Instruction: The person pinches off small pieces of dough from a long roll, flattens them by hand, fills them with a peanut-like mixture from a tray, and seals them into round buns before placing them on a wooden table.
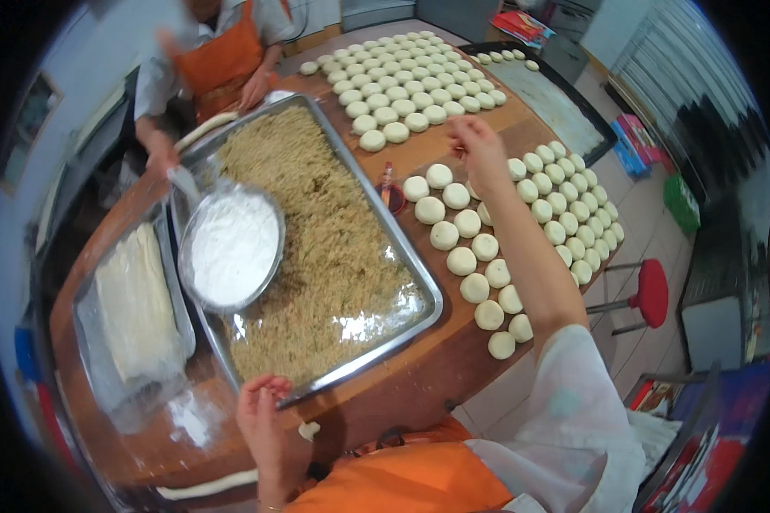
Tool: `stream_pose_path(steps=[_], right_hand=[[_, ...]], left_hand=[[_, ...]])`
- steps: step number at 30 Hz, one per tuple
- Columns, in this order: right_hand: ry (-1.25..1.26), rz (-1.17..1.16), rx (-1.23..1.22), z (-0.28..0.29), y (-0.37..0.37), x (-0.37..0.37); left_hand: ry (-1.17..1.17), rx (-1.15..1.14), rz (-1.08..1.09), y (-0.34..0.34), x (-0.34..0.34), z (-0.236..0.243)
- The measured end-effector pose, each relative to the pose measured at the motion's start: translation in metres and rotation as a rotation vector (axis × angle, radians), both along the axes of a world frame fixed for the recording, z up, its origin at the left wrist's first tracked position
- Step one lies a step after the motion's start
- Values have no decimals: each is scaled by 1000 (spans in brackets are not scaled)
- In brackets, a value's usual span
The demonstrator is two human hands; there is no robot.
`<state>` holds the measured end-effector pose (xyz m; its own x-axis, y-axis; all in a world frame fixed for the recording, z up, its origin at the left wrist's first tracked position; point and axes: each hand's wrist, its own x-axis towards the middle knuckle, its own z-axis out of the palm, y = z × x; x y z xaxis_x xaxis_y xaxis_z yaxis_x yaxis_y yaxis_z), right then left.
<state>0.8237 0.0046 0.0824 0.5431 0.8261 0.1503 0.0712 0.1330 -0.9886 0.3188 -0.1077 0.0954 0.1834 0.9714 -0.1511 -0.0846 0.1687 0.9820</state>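
Dough slab (141, 303): in plastic, sitting in its own tray (186, 333) on the left.
Co-worker: one hand (161, 158) by the far corner of the filling tray, a dough rope (205, 128) just beside it.
Strip (210, 486): pale dough at the near edge, lower left.
Bowl (275, 269): full of white powder (233, 246), sitting over the left side of the filling tray.
Left hand (263, 421): at the near edge of that tray, fingers half curled, fairly narrow. Can't tell if anything's in it.
Dough bit (308, 430): small scrap just beside the left hand.
Filling (334, 231): brown crumbly stuff spread over the big filling tray (434, 301).
Far buns (397, 92): tight rows at the back of the tabletop (441, 333).
Right hand (477, 150): up between the two bunches, fingers bunched narrow; no clue if it's gripping something.
Near buns (486, 247): round and pale, both sides of the right forearm. My guess is we're at the setting-out step, so next move calls for a light touch and a free spot without denting neighbours.
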Motion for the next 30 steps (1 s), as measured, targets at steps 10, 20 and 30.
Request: stream_pose_path(steps=[10,20,30], right_hand=[[-993,757,429,68,-125,-336],[-802,1205,189,-15,-165,-535],[-691,1331,-18,-30,-142,-596]], left_hand=[[709,313,268,-68,-169,-15],[1209,530,90,-137,-253,-56],[1026,637,82,-116,-275,-74]])
